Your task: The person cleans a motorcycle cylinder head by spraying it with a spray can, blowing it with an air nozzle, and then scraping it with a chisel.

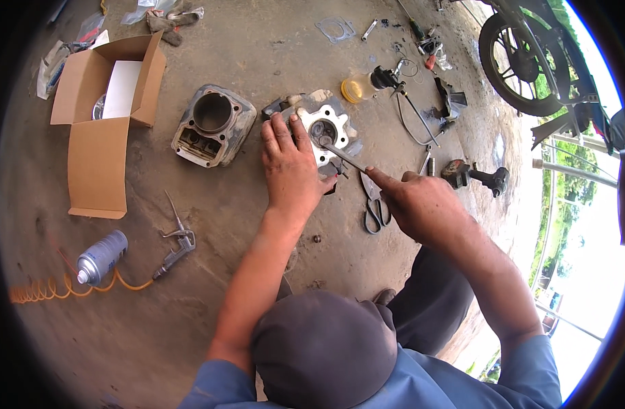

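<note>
An engine cylinder head lies on the ground with its pale, bolt-holed face up and a round, dark chamber in the middle. My left hand grips its left side, with fingers over the top and thumb at the near edge. In my right hand is a slim metal rod-like tool, index finger stretched along it. Its tip reaches into the chamber; the grip end is hidden in my palm, so its exact kind is unclear. Left of the head stands a cylinder block with an open bore.
Black-handled scissors lie by my right hand, with a power driver beyond. A cardboard box, spray can and air blow gun on a coiled orange hose are at left. A yellow-based bottle and motorcycle wheel are farther off.
</note>
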Tool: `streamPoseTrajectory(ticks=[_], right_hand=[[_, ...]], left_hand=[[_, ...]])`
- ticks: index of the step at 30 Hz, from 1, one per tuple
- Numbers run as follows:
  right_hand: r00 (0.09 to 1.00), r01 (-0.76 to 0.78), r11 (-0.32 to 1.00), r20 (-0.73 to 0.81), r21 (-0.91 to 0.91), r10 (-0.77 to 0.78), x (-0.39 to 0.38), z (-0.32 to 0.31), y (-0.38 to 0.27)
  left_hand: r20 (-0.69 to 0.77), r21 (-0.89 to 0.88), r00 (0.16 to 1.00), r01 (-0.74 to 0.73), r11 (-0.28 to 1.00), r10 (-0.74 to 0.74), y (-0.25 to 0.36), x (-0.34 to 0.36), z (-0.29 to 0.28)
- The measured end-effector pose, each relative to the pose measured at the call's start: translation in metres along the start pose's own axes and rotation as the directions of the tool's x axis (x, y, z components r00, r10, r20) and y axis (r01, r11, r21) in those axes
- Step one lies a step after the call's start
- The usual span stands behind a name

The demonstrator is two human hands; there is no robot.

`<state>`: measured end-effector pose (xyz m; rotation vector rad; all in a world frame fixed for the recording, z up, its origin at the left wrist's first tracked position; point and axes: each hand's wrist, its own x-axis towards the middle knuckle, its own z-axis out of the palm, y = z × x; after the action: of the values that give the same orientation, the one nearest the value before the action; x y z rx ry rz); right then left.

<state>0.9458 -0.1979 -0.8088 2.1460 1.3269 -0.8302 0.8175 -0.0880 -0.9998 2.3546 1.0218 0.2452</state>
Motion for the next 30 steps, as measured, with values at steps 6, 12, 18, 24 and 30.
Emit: streamPoseTrajectory(ticks=[6, 12, 18, 24, 30], right_hand=[[0.998, 0.063, 0.998, -0.024, -0.013, -0.063, 0.007, 0.000, 0.007], [0.987, 0.111, 0.994, -0.118, 0.006, -0.109, 0.026, 0.001, 0.006], [0.992, 0.104, 0.994, -0.077, 0.026, -0.102, 0.015, 0.003, 0.009], [0.989, 0.145, 0.988, -0.017, 0.061, -0.145, 0.022, -0.004, 0.026], [0.992, 0.123, 0.989, -0.051, 0.079, -0.120, 0.031, -0.006, 0.005]], left_hand=[[0.077, 0.036, 0.996, 0.043, 0.998, -0.046, 0.003, -0.002, 0.001], [0.026, 0.017, 1.000, 0.013, 1.000, -0.013, 0.002, -0.001, 0.001], [0.015, 0.035, 1.000, 0.012, 0.999, -0.013, 0.002, 0.000, -0.001], [0.054, 0.045, 0.998, 0.042, 0.998, -0.045, 0.003, 0.002, -0.001], [0.040, 0.018, 0.999, 0.031, 0.999, -0.032, -0.001, -0.002, -0.001]])
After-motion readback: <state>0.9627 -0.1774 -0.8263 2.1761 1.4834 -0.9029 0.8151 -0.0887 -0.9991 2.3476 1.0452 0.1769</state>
